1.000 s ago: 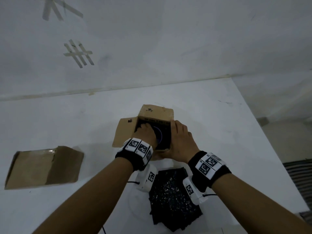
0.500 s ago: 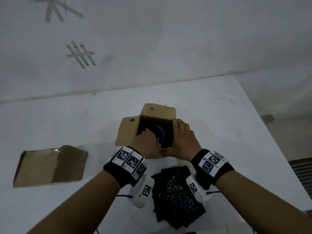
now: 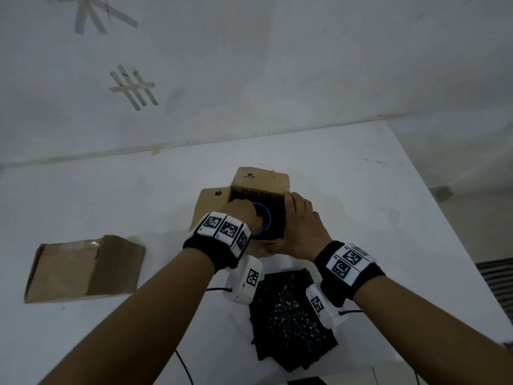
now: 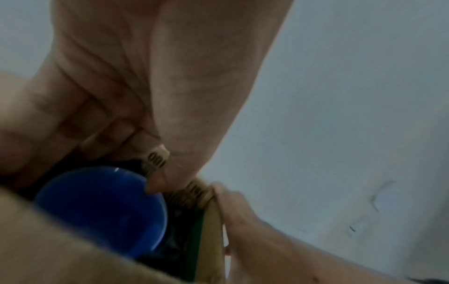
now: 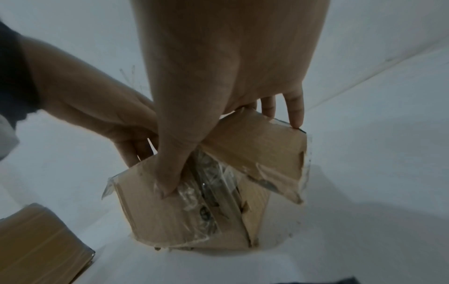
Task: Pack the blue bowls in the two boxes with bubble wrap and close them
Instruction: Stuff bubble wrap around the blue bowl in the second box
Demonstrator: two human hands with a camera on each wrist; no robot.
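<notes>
An open cardboard box stands mid-table with its flaps spread. A blue bowl sits inside it on dark bubble wrap. My left hand reaches into the box, its fingers curled at the bowl's rim and one fingertip on the inside. My right hand grips the box's right side, thumb over the near flap and fingers on the far flap. The second box lies shut at the left.
A stack of black bubble wrap lies on the table between my forearms, just in front of the open box. The white table's right edge runs close to my right arm. A wall rises behind the table.
My left hand has drawn back a little and now sits at the bowl's near rim. The right hand has kept its hold on the box's side.
</notes>
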